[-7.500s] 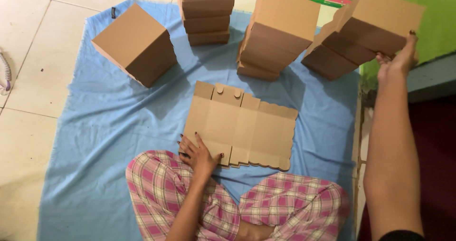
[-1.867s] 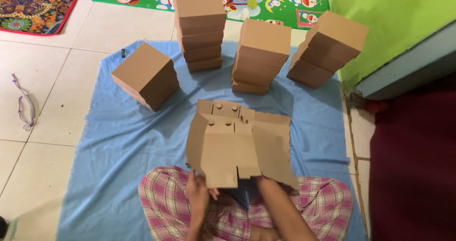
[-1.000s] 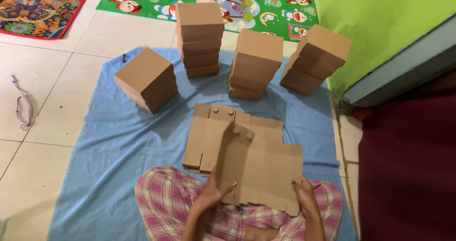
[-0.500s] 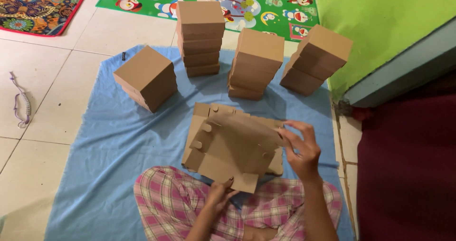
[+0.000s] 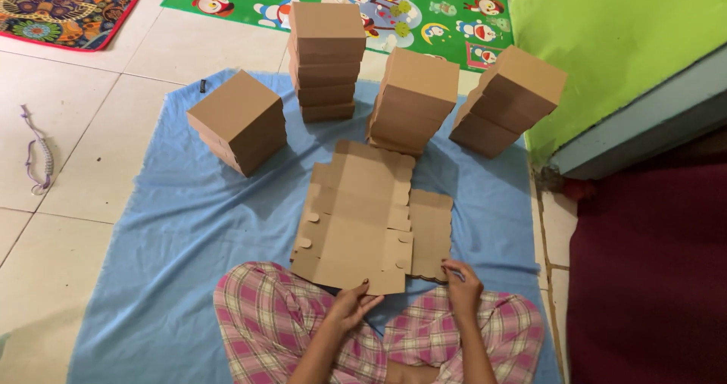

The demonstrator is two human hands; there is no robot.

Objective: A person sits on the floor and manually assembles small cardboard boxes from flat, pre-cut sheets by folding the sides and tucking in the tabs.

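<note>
Flat cardboard sheets point(image 5: 362, 221) at the cloth's point(image 5: 182, 232) middle, near edge under both hands, 4 box stacks point(image 5: 327, 58) along the far edge, cord point(image 5: 39, 153) on floor left
</note>
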